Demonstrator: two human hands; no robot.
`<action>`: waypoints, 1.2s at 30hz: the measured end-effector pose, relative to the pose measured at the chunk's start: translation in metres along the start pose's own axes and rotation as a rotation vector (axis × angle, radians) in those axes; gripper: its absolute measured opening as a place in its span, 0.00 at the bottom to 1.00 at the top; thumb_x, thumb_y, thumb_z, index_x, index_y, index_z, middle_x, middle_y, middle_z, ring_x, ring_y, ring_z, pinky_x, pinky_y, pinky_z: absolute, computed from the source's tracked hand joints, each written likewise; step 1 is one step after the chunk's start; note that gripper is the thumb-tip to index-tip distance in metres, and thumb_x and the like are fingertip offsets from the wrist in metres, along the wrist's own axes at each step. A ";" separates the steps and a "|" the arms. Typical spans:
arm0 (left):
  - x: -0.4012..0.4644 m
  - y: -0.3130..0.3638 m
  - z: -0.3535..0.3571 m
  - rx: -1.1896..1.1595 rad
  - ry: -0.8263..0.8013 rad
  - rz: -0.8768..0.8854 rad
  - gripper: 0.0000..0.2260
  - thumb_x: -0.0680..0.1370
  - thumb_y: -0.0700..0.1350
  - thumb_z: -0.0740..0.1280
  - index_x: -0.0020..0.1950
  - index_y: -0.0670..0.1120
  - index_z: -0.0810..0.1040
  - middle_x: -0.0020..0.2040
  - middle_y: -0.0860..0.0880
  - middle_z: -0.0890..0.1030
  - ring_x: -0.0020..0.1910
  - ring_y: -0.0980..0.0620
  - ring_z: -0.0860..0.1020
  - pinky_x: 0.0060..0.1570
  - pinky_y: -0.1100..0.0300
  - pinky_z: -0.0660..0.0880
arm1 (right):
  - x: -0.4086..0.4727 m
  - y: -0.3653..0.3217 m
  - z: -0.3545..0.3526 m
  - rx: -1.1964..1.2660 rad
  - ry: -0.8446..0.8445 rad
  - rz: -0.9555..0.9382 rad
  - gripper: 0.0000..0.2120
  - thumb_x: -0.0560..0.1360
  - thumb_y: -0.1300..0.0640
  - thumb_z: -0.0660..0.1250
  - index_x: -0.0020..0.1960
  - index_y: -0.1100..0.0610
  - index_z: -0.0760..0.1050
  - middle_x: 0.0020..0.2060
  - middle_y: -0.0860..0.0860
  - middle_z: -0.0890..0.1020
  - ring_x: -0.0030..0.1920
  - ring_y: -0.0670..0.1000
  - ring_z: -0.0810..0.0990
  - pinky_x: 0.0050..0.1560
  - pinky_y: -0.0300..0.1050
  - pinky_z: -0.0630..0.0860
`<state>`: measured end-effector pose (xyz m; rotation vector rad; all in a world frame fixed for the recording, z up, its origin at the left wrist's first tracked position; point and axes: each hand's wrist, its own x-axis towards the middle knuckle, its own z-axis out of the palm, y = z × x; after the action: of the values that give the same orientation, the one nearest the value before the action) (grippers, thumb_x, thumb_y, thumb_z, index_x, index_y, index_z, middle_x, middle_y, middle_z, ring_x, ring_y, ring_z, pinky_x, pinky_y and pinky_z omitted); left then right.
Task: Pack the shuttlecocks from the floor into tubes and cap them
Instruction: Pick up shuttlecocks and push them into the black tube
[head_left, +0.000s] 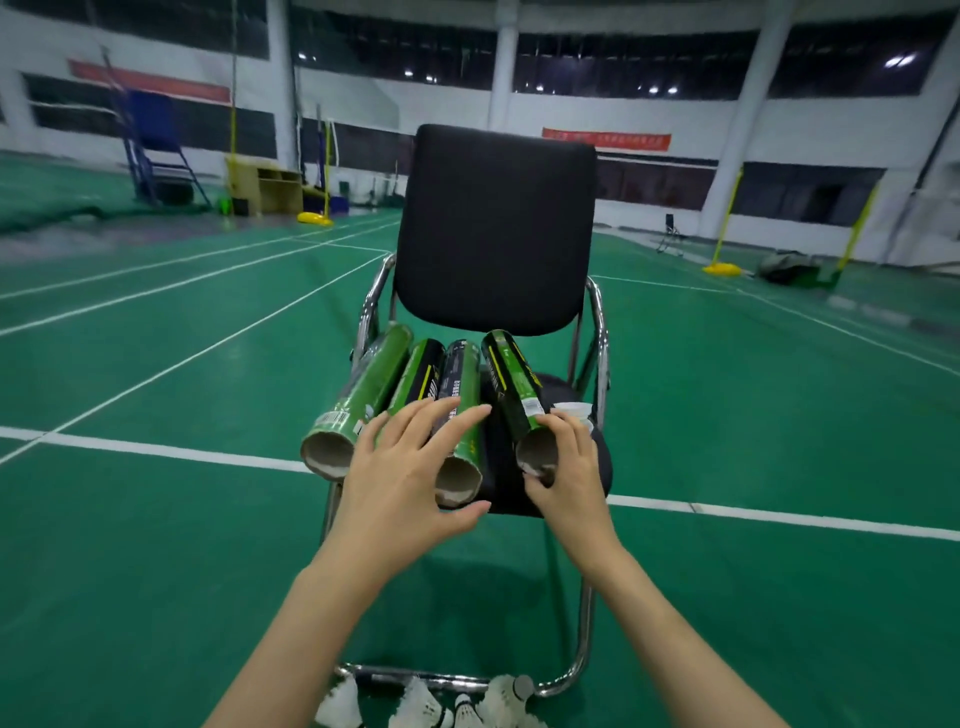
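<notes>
Uncapped green tubes (363, 387), floor shuttlecocks (415, 704)

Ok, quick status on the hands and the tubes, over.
Left hand open over middle tubes. Right hand grips rightmost tube. Tubes uncapped on chair. Shuttlecocks on floor.

You face a black padded chair with a chrome tube frame (496, 228), standing on a green court floor with white lines (182, 322). Beyond it, white walls with dark window bands (649, 62), yellow net posts (724, 223), a wooden desk (265, 184).
</notes>
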<state>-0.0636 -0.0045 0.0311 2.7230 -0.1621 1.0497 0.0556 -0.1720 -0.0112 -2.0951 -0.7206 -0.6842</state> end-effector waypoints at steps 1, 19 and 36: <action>0.002 0.004 -0.004 0.002 0.008 0.011 0.34 0.65 0.66 0.60 0.71 0.61 0.61 0.68 0.55 0.71 0.67 0.53 0.66 0.66 0.46 0.66 | 0.000 -0.005 -0.008 0.012 0.023 -0.019 0.29 0.65 0.70 0.70 0.63 0.58 0.69 0.62 0.50 0.68 0.65 0.51 0.65 0.65 0.30 0.55; 0.008 0.055 -0.076 0.029 0.185 0.218 0.39 0.63 0.59 0.68 0.72 0.59 0.61 0.71 0.53 0.68 0.70 0.51 0.65 0.66 0.42 0.65 | -0.047 -0.133 -0.138 0.670 -0.161 -0.031 0.30 0.64 0.67 0.71 0.60 0.43 0.69 0.56 0.48 0.76 0.53 0.49 0.79 0.49 0.44 0.78; -0.079 0.054 -0.025 -0.031 -0.061 0.175 0.34 0.62 0.58 0.63 0.68 0.57 0.66 0.55 0.55 0.76 0.52 0.54 0.74 0.52 0.58 0.69 | -0.110 -0.076 -0.116 0.906 -0.551 0.259 0.31 0.63 0.59 0.77 0.62 0.43 0.70 0.63 0.47 0.73 0.63 0.53 0.74 0.59 0.51 0.75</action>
<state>-0.1478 -0.0489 0.0052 2.7543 -0.4308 0.9986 -0.0985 -0.2550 0.0149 -1.4534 -0.8216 0.3576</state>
